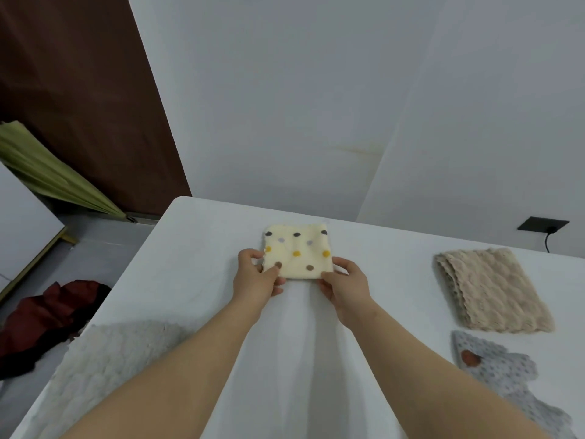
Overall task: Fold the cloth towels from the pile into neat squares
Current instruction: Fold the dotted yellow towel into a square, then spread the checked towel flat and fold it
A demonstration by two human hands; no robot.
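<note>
From the head camera, a white table [190, 248] fills the lower part of the picture, with both bare forearms reaching out across its middle. A cream towel with yellow, grey and brown dots [297, 251] lies folded into a small square toward the far edge of the table, a little left of centre. The left hand [256, 274] pinches the near left corner of this towel, thumb on top and fingers curled along its left edge. The right hand [345, 283] pinches the near right corner the same way, thumb on the top layer and fingers tucked at the side. The towel lies flat on the table between the two hands.

Toward the right edge of the table lies a beige towel [493, 289], folded in layers. Just nearer than it, at the near right corner, lies a grey spotted towel [506, 375] with a wavy rim. A pale fluffy towel [104, 359] lies at the near left corner.

Beyond the far right corner, a black socket [543, 223] sits on the wall with a cable plugged in. Past the left edge, a dark red cloth [47, 318] lies on the floor, and a green umbrella [47, 172] leans by a brown panel [79, 90].
</note>
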